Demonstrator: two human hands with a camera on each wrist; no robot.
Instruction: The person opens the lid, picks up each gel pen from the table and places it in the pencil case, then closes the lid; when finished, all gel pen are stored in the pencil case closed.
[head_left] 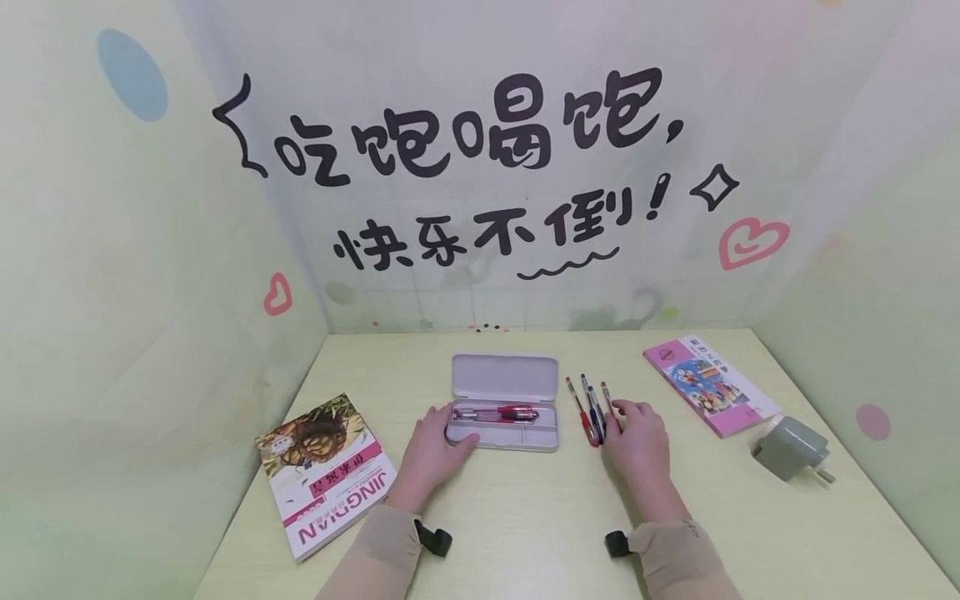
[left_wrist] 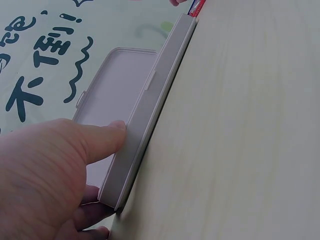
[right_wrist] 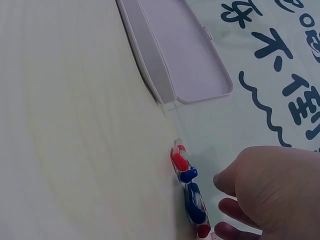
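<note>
A pale lilac pencil case [head_left: 504, 443] lies with its lid [head_left: 505, 377] raised at the back; red and clear pens [head_left: 498, 413] lie in its rear compartment. My left hand [head_left: 431, 457] grips the case's left end, its thumb [left_wrist: 102, 141] against the front wall and other fingers around the end. Right of the case, several loose pens [head_left: 584, 413] with red and blue grips lie on the table. Over the rightmost pen [head_left: 606, 394] is my right hand [head_left: 637, 446], thumb and fingers apart beside the pens in the right wrist view.
At the left lies a book [head_left: 326, 475] with a pink and white cover. A pink book [head_left: 708, 387] lies at the back right, with a grey-green pencil sharpener [head_left: 791, 447] in front of it. Printed wall panels [head_left: 525, 300] enclose the table [head_left: 525, 533] at the back and sides.
</note>
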